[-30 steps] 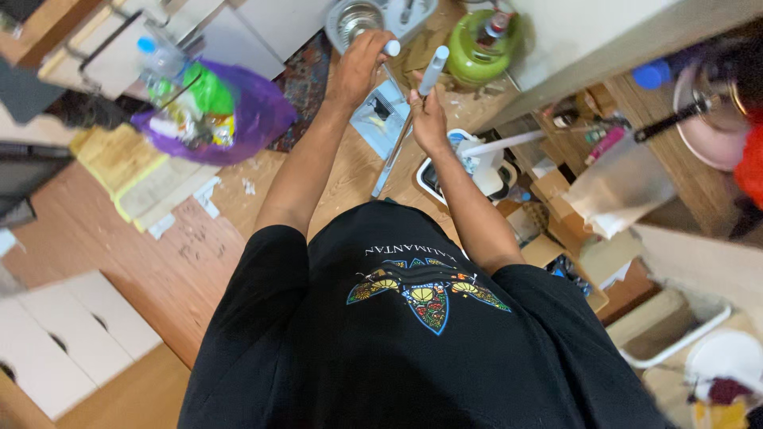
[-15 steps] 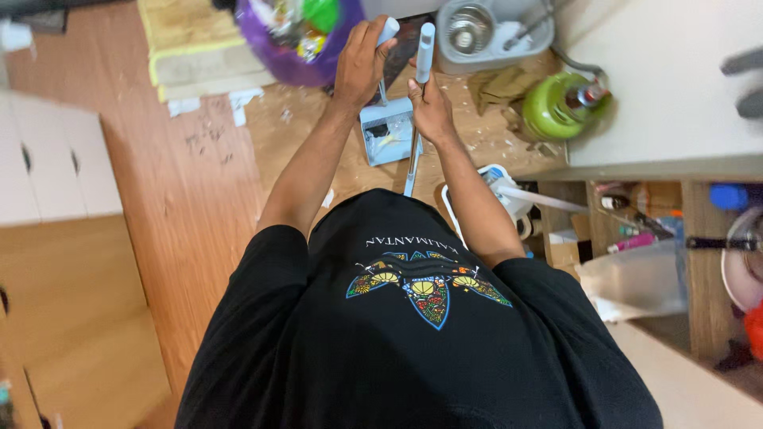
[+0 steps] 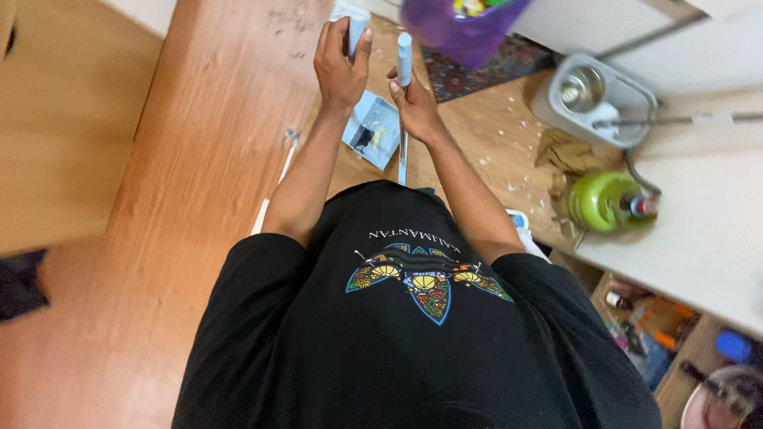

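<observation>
I look down my black shirt at both raised hands. My left hand (image 3: 340, 67) is closed around the pale blue grip of a long-handled dustpan (image 3: 372, 129), whose light blue pan hangs just above the wooden floor with dark bits in it. My right hand (image 3: 413, 107) grips the pale blue handle of a broom (image 3: 404, 59), its thin shaft running down beside the pan. The broom's head is hidden behind my body.
A purple bag (image 3: 461, 24) full of rubbish sits at the top. A grey tub (image 3: 628, 99) holding a metal bowl and a green gas canister (image 3: 608, 200) stand to the right on a littered floor. A white counter (image 3: 707, 230) runs at the right, a wooden cabinet (image 3: 56, 119) at the left.
The view has swung round: the purple bag, tub and green canister have shifted rightward and upward in frame. Both hands keep the same hold on dustpan and broom.
</observation>
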